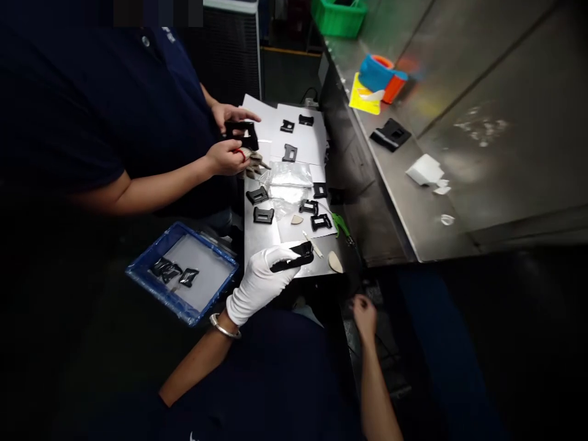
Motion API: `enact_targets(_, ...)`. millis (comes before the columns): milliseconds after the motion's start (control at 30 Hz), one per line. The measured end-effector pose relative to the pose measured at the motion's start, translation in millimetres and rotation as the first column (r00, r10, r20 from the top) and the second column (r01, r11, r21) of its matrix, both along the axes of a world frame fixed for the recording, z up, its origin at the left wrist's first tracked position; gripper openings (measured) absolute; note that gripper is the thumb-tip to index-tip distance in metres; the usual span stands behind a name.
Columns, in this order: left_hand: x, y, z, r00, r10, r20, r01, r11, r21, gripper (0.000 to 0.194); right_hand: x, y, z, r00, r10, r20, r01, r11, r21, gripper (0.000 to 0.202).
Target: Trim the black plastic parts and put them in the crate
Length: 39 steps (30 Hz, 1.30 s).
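My left hand (pixel 264 278), in a white glove with a bracelet at the wrist, grips a black plastic part (pixel 293 257) over the near edge of the metal table (pixel 252 239). Low on the right, my right hand (pixel 365 312) is bare and held away from the table, its fingers curled; whether it holds anything is too dark to tell. Just beyond the gripped part lie a thin white tool (pixel 313 245) and a beige rounded pad (pixel 335 262). Several black parts, one of them a framed piece (pixel 263 215), rest farther up around clear plastic bags (pixel 289 184).
A blue bin (pixel 215 294) with black parts stands left of the table. Across the table, a person's hands (pixel 225 156) hold a black part. A metal ledge (pixel 399 202) at right carries tape rolls (pixel 376 73), a black part and crumpled white paper (pixel 426 170). Green-handled pliers (pixel 340 226) lie at the table's right edge.
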State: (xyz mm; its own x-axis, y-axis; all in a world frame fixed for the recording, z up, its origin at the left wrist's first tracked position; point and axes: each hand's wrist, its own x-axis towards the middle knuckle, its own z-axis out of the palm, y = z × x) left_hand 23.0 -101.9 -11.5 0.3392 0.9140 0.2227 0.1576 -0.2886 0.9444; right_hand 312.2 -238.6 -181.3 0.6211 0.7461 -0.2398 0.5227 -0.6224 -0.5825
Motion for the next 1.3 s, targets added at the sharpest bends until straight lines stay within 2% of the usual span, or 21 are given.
enact_targets(133, -22, 10, 10.9, 0.994, 0.100, -0.036, -0.096, 0.991, 0.095, 0.009, -20, 107, -37.9, 0.959, 0.284, -0.001, -0.281, 0.947, -0.159, 0.022)
enact_targets(200, -25, 10, 15.5, 0.978, 0.193, -0.078, -0.184, 0.976, 0.115, 0.014, -32, 158, -55.5, 0.926, 0.377, 0.024, -0.364, 0.906, -0.215, 0.030)
enact_targets(267, -24, 8, 19.8, 0.951, 0.286, -0.117, -0.272, 0.955, 0.120, 0.018, -43, 191, -67.8, 0.892, 0.450, 0.043, -0.424, 0.866, -0.265, 0.036)
enact_targets(367, -20, 4, 25.1, 0.913, 0.375, -0.160, -0.363, 0.926, 0.101, 0.018, -52, 208, -77.1, 0.843, 0.535, 0.050, -0.496, 0.812, -0.308, 0.032)
enact_targets(500, -15, 4, 27.0, 0.890, 0.426, -0.161, -0.413, 0.904, 0.110, 0.015, -48, 205, -79.3, 0.794, 0.607, 0.016, -0.577, 0.762, -0.293, 0.026)
enact_targets(600, -10, 7, 25.4, 0.882, 0.445, -0.156, -0.428, 0.894, 0.133, 0.014, -40, 201, -72.6, 0.786, 0.617, -0.038, -0.608, 0.760, -0.228, 0.021)
enact_targets(700, -2, 12, 23.6, 0.879, 0.453, -0.150, -0.434, 0.890, 0.143, 0.016, -25, 194, -54.9, 0.798, 0.594, -0.105, -0.603, 0.788, -0.124, 0.016)
enact_targets(767, 4, 16, 22.3, 0.885, 0.440, -0.151, -0.422, 0.896, 0.138, 0.020, -12, 187, -35.6, 0.799, 0.578, -0.166, -0.592, 0.805, -0.042, 0.015)
enact_targets(867, 15, 22, 19.4, 0.901, 0.402, -0.161, -0.387, 0.914, 0.121, 0.021, 4, 177, 4.3, 0.792, 0.556, -0.252, -0.550, 0.829, 0.102, 0.021)
enact_targets(933, 22, 25, 17.1, 0.915, 0.371, -0.158, -0.356, 0.927, 0.117, 0.019, 7, 171, 35.3, 0.784, 0.525, -0.332, -0.466, 0.850, 0.245, 0.026)
enact_targets(1000, 28, 28, 15.0, 0.926, 0.343, -0.158, -0.326, 0.938, 0.120, 0.018, 3, 166, 65.2, 0.751, 0.507, -0.422, -0.366, 0.853, 0.373, 0.028)
enact_targets(1100, 35, 30, 13.0, 0.939, 0.299, -0.172, -0.279, 0.952, 0.128, 0.018, -15, 159, 100.2, 0.698, 0.523, -0.489, -0.299, 0.834, 0.464, 0.027)
enact_targets(1167, 39, 29, 12.5, 0.943, 0.273, -0.192, -0.250, 0.959, 0.133, 0.018, -28, 154, 115.4, 0.667, 0.537, -0.516, -0.270, 0.820, 0.504, 0.026)
enact_targets(1300, 41, 26, 11.7, 0.954, 0.230, -0.194, -0.204, 0.968, 0.143, 0.018, -46, 144, 134.9, 0.609, 0.553, -0.569, -0.210, 0.804, 0.556, 0.024)
